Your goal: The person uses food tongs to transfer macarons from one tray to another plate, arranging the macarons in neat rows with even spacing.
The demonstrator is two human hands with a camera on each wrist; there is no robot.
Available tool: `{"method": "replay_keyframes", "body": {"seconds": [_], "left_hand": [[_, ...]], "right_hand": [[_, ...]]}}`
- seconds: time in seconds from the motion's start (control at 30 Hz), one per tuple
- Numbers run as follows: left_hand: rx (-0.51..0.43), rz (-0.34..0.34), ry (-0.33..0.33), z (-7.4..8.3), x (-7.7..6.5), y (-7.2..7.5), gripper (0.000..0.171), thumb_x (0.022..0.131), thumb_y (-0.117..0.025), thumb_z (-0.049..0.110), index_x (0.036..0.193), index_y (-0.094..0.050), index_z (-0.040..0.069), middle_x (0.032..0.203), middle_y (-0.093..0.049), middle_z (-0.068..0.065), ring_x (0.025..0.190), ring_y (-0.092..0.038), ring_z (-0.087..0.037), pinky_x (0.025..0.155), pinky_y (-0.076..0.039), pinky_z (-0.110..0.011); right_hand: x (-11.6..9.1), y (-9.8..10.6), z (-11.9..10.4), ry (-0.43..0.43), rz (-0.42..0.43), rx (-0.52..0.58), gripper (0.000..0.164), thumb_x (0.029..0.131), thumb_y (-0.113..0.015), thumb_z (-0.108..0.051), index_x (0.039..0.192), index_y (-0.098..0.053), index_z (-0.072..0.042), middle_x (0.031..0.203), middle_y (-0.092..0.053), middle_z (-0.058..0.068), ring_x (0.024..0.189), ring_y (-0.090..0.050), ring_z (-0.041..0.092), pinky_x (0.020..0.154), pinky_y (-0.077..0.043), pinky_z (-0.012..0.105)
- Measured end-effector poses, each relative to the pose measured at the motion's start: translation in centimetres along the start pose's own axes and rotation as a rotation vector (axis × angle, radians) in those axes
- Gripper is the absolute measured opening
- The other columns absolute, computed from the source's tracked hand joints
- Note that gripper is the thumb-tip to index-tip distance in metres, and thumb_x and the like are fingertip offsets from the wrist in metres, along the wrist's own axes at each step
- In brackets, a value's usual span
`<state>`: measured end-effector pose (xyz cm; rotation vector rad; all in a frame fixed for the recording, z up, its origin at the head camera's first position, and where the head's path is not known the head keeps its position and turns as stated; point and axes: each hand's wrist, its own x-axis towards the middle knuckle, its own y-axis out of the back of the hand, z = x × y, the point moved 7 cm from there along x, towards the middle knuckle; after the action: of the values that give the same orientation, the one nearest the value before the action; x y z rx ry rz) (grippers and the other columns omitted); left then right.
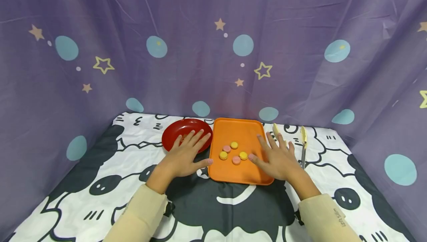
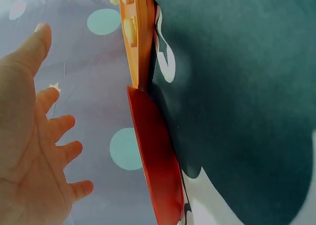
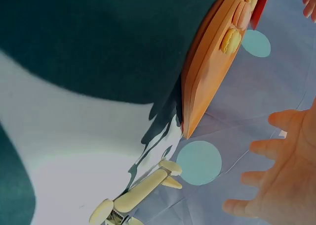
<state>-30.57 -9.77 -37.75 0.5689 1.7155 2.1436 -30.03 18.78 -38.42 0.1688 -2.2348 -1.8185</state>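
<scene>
My left hand [image 1: 183, 159], fingers spread and holding nothing, hovers over the front of a round red plate [image 1: 176, 128]. Its thumb overlaps the left edge of an orange tray [image 1: 247, 131] in the head view. On the tray lie several small macarons, among them a yellow one [image 1: 234, 145] and a pink one [image 1: 236, 160]. Across from it, my right hand [image 1: 280, 162] is also spread and empty over the tray's right side. Both wrist views show the palms raised above the table. Tongs with cream tips [image 3: 140, 190] and a metal handle [image 1: 303, 156] lie beside the tray, partly behind the right hand.
A white and dark cartoon-print cloth [image 1: 230, 208] covers the table. Behind it hangs a purple curtain [image 1: 200, 49] with stars and blue dots, close against the table's far edge. Plate and tray sit side by side near that edge.
</scene>
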Motion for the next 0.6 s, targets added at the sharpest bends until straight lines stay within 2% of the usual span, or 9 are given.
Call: {"method": "replay_keyframes", "body": {"seconds": [0.27,0.5,0.6], "left_hand": [[0.004,0.031,0.017,-1.7,-0.5,0.7,0.083,0.096,-0.057,0.062,0.163,-0.028,0.023,0.168,-0.023,-0.011,0.155,-0.016,-0.040,0.121,-0.007,-0.070],[0.034,0.061,0.104,-3.9,-1.2,1.3,0.077,0.097,-0.063,0.053,0.160,-0.037,0.016,0.162,-0.034,-0.018,0.147,-0.029,-0.046,0.115,-0.023,-0.074],[0.042,0.071,0.149,-4.8,-1.5,1.4,0.076,0.097,-0.064,0.050,0.159,-0.039,0.014,0.160,-0.037,-0.020,0.143,-0.033,-0.049,0.113,-0.028,-0.074]], "right_hand": [[0.2,0.4,1.0,-0.008,0.005,0.023,0.086,0.098,-0.044,-0.071,0.162,-0.032,-0.015,0.164,-0.025,0.025,0.148,-0.016,0.056,0.111,-0.010,0.081],[0.1,1.2,3.5,-0.049,0.071,0.007,0.080,0.099,-0.056,-0.059,0.156,-0.040,-0.004,0.151,-0.040,0.031,0.133,-0.036,0.058,0.104,-0.029,0.079],[0.0,1.2,4.8,-0.082,0.075,0.010,0.078,0.100,-0.058,-0.056,0.154,-0.040,-0.003,0.148,-0.041,0.032,0.129,-0.038,0.058,0.102,-0.032,0.078]]}}
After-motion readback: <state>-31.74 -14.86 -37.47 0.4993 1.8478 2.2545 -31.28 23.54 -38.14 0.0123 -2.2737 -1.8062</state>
